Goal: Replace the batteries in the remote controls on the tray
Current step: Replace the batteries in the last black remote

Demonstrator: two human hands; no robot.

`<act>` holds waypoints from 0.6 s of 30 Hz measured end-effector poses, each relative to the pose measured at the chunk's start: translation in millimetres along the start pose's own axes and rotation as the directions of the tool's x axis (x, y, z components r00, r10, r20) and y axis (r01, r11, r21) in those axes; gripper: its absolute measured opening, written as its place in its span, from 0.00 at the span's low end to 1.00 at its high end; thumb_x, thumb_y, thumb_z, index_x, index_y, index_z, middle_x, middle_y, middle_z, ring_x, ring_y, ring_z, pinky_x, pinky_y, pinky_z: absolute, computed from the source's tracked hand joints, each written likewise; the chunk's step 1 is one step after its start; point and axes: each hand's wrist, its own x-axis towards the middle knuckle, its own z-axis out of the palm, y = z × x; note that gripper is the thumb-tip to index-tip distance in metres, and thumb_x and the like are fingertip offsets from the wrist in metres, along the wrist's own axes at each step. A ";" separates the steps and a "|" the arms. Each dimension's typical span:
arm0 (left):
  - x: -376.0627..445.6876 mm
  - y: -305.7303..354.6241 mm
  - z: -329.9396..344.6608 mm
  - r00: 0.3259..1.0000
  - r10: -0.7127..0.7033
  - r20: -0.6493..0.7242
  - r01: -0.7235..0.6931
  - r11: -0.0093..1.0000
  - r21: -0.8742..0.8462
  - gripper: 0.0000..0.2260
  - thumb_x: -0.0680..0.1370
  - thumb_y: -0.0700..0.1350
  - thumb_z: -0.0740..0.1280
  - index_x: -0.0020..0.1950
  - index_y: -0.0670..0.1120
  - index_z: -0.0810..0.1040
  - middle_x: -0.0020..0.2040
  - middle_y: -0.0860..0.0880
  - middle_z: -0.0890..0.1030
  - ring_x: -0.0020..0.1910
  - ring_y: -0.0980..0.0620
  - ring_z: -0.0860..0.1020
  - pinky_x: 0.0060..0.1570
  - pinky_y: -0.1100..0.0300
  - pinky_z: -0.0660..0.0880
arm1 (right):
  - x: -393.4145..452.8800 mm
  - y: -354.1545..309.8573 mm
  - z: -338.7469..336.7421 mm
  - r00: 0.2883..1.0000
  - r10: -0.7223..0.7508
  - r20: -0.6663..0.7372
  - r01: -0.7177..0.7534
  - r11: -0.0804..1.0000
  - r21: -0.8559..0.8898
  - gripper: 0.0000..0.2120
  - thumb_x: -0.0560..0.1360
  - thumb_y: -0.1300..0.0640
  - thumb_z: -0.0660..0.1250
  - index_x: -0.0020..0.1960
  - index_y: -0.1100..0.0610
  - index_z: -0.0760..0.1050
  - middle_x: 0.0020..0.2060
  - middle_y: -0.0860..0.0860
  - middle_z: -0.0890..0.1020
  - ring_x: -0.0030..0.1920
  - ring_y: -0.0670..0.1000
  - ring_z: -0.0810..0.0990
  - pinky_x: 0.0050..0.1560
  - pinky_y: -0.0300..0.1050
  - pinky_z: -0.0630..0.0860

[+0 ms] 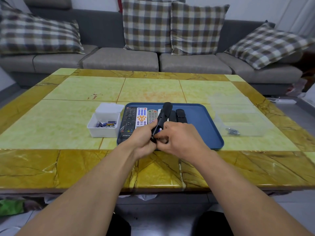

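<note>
At the frame's centre both hands met over the blue tray (201,120): the left hand (143,140) gripped a black remote (162,119), tilted up and away, while the right hand (177,137) pinched at its lower end. Other remotes (141,117) lay side by side on the tray. A white battery box (104,124) sat left of it on the bench (68,116), a clear container (242,123) right.

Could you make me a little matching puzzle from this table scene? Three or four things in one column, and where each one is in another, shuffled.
Things:
1. white box
2. clear box
3. black remote
4. white remote

Places:
A. lying on the blue tray
B. on the table, right of the tray
C. held in both hands, above the tray
D. on the table, left of the tray

Pairs: 1-D, 2-B, 3-C, 4-A
</note>
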 end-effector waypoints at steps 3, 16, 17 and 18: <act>2.1 3.1 0.4 1.000 -0.006 0.001 0.006 1.000 -0.011 0.16 0.84 0.47 0.63 0.67 0.38 0.78 0.54 0.40 0.80 0.49 0.46 0.79 0.52 0.51 0.79 | 0.8 -1.2 7.7 0.994 -0.004 -0.113 0.002 1.000 -0.017 0.09 0.71 0.47 0.66 0.46 0.45 0.84 0.36 0.46 0.78 0.35 0.53 0.80 0.31 0.45 0.74; -10.5 14.7 -3.4 0.998 -0.007 0.055 0.003 0.998 0.064 0.18 0.85 0.49 0.59 0.69 0.39 0.76 0.48 0.42 0.82 0.39 0.48 0.82 0.39 0.55 0.81 | 1.5 11.9 11.2 0.986 0.083 -0.147 -0.010 0.898 0.441 0.07 0.73 0.55 0.75 0.51 0.48 0.86 0.42 0.42 0.82 0.40 0.44 0.79 0.42 0.46 0.78; -12.5 15.7 -3.7 0.998 0.011 0.058 -0.015 0.997 0.072 0.19 0.85 0.49 0.58 0.70 0.40 0.76 0.54 0.41 0.83 0.46 0.46 0.83 0.50 0.52 0.81 | 1.9 9.8 8.5 0.967 0.190 -0.168 -0.064 0.823 0.565 0.05 0.73 0.55 0.75 0.49 0.49 0.86 0.41 0.42 0.80 0.38 0.43 0.77 0.41 0.42 0.76; -13.6 16.9 -5.4 0.998 0.024 0.051 -0.029 0.995 0.094 0.19 0.85 0.50 0.57 0.70 0.41 0.75 0.59 0.40 0.82 0.55 0.44 0.83 0.62 0.50 0.78 | 2.1 7.1 3.6 0.939 0.304 -0.159 -0.115 0.716 0.689 0.03 0.74 0.55 0.74 0.47 0.50 0.85 0.40 0.43 0.81 0.36 0.43 0.76 0.39 0.41 0.75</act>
